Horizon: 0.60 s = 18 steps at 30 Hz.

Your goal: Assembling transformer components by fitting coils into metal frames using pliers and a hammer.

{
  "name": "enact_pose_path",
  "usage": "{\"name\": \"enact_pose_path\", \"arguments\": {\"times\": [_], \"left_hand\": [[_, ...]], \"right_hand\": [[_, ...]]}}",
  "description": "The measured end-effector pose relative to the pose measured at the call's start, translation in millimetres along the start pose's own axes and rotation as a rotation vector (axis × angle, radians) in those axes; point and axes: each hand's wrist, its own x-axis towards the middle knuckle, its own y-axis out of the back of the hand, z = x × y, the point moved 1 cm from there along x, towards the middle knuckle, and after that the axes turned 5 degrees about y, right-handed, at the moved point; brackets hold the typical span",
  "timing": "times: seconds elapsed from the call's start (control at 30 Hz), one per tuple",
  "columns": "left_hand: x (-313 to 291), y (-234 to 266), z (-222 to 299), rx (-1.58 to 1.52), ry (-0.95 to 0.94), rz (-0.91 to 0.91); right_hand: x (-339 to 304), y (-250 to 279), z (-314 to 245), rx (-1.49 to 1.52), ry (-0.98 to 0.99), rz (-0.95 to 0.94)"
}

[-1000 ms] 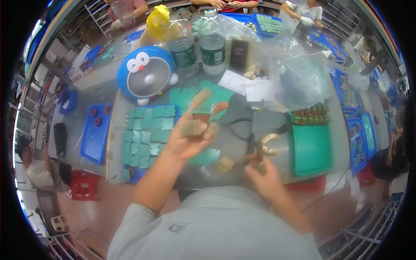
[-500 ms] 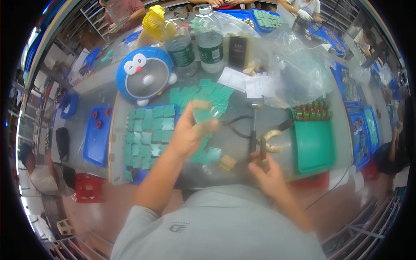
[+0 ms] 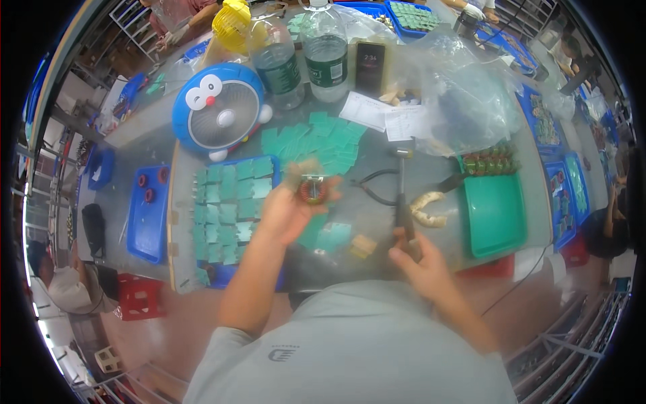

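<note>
Copper-wound ring coil (image 3: 313, 190), small and round with reddish wire, is sitting just left of the frame's centre, pinched in the fingers of the left hand (image 3: 291, 210), which is curling closed around it above the table. Right of centre, the right hand (image 3: 417, 259) is gripping the dark handle of a small metal-headed hammer (image 3: 402, 192), its head pointing toward the top of the frame. Black-handled pliers (image 3: 377, 188) are lying between the two hands. Green square circuit boards (image 3: 232, 209) are filling a blue tray at centre left, and a green plastic bin (image 3: 494, 215) is standing at right.
</note>
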Motion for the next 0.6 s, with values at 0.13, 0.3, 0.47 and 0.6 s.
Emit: {"name": "enact_pose_path", "arguments": {"times": [0.13,0.3,0.47,0.6], "left_hand": [[-3.5,-2.3,-13.3,0.042,-0.019,0.036],[-19.7,-15.2,-19.7,0.237,-0.105,-0.074],[-31.5,-24.0,-31.6,0.391,-0.119,-0.231],[-42.7,-46.0,-30.8,0.415,-0.065,-0.226]], "right_hand": [[7.1,2.1,-11.3,-0.076,-0.002,-0.037],[12.8,12.5,-22.7,-0.304,0.122,-0.166],[21.2,9.0,-57.8,-0.632,0.324,-0.185],[25.1,12.6,-72.3,-0.803,0.476,-0.209]]}}
